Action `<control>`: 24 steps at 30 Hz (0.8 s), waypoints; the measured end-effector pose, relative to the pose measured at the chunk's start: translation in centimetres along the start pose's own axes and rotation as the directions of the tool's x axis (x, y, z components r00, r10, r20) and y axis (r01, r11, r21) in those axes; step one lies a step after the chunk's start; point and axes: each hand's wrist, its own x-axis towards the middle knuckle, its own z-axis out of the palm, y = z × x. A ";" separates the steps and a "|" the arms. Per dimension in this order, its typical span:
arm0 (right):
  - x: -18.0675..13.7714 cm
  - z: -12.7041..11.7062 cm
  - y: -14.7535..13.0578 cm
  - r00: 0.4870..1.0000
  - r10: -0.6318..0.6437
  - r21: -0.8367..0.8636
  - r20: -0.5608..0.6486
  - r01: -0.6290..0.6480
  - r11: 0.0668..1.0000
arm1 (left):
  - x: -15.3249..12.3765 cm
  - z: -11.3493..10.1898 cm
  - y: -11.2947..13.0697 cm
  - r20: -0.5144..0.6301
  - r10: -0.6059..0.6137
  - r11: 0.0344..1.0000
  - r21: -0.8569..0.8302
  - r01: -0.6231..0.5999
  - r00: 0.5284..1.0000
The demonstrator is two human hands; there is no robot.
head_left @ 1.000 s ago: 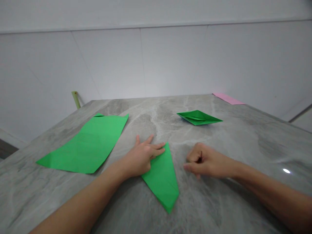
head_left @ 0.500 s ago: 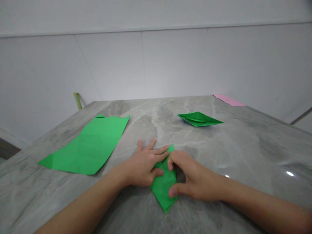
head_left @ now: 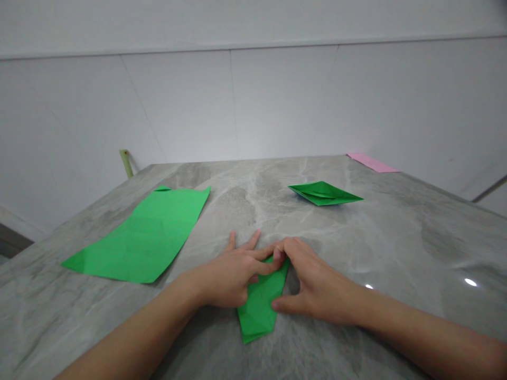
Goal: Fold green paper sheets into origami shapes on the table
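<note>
A small folded green paper lies on the table in front of me, its near end blunt and its far tip hidden under fingers. My left hand rests over its left side, fingers spread and pressing down; two fingertips reach across the paper's upper part. My right hand is at the right edge with curled fingers at the top, touching the left fingertips, and the thumb against the lower right edge. Beyond the hands sits another folded green paper, diamond-shaped. To the left is a larger green sheet with faint creases and curled corners.
The grey marbled table reaches to a white wall. A pink sheet lies at the far right edge. Past the far left edge stands a light green object I cannot identify.
The folded paper has turned, so its near end points further left and looks blunt instead of pointed. My right fingers moved up to its top, meeting my left fingertips.
</note>
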 end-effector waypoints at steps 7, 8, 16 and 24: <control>0.3 -0.8 1.5 0.999 -0.024 -0.031 -0.041 0.023 0.999 | 0.0 -0.3 0.2 0.019 -0.026 1.000 0.002 0.026 0.999; 0.3 -0.9 1.7 0.999 -0.018 -0.034 -0.043 0.016 0.999 | -0.1 -0.3 0.3 0.019 -0.027 1.000 -0.002 0.027 0.999; 0.4 -0.9 2.0 0.998 -0.014 -0.035 -0.054 0.012 0.999 | 0.1 -0.1 1.2 -0.029 -0.075 0.997 -0.011 0.074 0.997; 1.1 -1.7 3.5 0.994 0.023 -0.084 -0.108 -0.032 0.996 | 0.0 -0.2 1.3 -0.019 -0.087 0.996 -0.004 0.087 0.996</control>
